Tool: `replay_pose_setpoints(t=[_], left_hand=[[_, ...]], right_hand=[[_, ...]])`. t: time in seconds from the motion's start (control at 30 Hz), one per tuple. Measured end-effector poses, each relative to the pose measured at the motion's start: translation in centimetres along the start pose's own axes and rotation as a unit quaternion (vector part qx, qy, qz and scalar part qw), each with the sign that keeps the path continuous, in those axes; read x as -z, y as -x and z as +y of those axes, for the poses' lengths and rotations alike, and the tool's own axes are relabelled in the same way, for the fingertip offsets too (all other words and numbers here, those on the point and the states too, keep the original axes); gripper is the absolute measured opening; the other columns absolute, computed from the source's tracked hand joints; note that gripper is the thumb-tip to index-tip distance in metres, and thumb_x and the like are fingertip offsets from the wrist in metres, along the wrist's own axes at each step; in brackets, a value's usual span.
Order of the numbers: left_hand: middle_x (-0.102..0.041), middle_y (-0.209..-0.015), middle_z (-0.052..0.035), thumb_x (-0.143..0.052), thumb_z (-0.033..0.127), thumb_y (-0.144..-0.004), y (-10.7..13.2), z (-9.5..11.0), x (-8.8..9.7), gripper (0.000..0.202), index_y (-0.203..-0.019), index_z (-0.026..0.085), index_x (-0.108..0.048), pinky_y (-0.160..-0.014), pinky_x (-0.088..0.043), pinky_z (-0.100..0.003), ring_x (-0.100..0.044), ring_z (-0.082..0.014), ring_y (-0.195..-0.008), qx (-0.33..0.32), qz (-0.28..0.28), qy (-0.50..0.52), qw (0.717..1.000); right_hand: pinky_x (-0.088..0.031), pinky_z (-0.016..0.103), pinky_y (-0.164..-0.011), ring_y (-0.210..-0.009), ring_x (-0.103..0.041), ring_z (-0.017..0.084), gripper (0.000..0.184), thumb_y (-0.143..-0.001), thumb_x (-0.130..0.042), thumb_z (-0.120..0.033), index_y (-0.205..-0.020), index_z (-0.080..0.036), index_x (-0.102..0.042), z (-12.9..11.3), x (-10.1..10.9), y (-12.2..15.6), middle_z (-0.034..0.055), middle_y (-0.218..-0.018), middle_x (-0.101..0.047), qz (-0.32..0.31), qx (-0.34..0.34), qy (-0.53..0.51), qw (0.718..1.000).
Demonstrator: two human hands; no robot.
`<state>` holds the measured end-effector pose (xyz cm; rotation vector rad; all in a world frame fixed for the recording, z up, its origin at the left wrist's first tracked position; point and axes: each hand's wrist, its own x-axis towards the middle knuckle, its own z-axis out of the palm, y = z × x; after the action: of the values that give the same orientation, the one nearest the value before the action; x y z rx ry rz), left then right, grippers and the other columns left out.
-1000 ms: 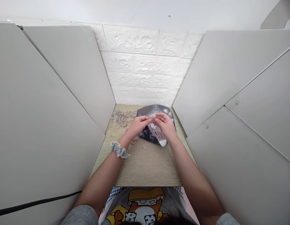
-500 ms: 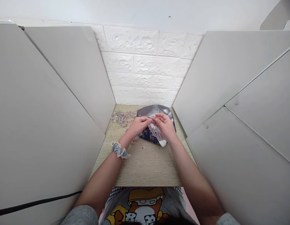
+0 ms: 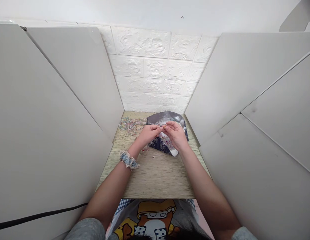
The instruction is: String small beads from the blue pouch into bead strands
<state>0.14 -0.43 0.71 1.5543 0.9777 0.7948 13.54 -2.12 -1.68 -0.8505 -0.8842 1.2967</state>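
Over the open pouch (image 3: 157,145), dark blue outside and silver inside, my two hands meet at their fingertips. A tiny yellow bead (image 3: 164,127) shows between the finger and thumb of my right hand (image 3: 177,135). My left hand (image 3: 147,135) is pinched closed against it; what those fingers hold is too small to make out. Loose pink and clear beads (image 3: 167,140) lie in the pouch below. Part of a beaded strand (image 3: 144,150) shows beneath my left wrist, partly hidden by it.
Several pale beaded strands (image 3: 131,124) lie at the back left of the wooden tabletop (image 3: 160,180). A tiny silvery piece (image 3: 153,157) rests in front of the pouch. Grey panels (image 3: 94,83) rise at both sides, with a white brick-patterned wall (image 3: 155,68) behind.
Both hands stay almost where they were. The fingers have shifted slightly around the yellow bead, and the view has moved a little.
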Motion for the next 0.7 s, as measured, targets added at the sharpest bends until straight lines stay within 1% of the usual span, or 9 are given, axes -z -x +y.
replay_pose_setpoints(t=[0.43,0.7], left_hand=[[-0.036,-0.044,0.0051,-0.05,0.046,-0.069,0.02,-0.2,0.02,0.035,-0.058,0.013,-0.05,-0.04,-0.019,-0.019,-0.028,-0.0044,-0.041,-0.003,0.005,-0.008,1.0],[-0.035,-0.044,0.0054,-0.051,0.043,-0.07,-0.07,-0.29,0.0,0.032,-0.061,0.012,-0.052,-0.04,-0.019,-0.019,-0.028,-0.0041,-0.041,0.002,0.01,-0.01,1.0]], right_hand=[[-0.046,0.025,-0.076,-0.069,-0.059,0.009,0.022,-0.056,-0.069,-0.02,-0.074,-0.02,-0.057,-0.15,-0.14,0.13,-0.0031,-0.067,-0.063,0.0,-0.018,-0.035,0.999],[-0.046,0.027,-0.078,-0.069,-0.059,0.009,0.022,-0.057,-0.069,-0.02,-0.074,-0.02,-0.056,-0.1,-0.14,0.1,-0.003,-0.068,-0.063,0.003,-0.02,-0.029,0.999]])
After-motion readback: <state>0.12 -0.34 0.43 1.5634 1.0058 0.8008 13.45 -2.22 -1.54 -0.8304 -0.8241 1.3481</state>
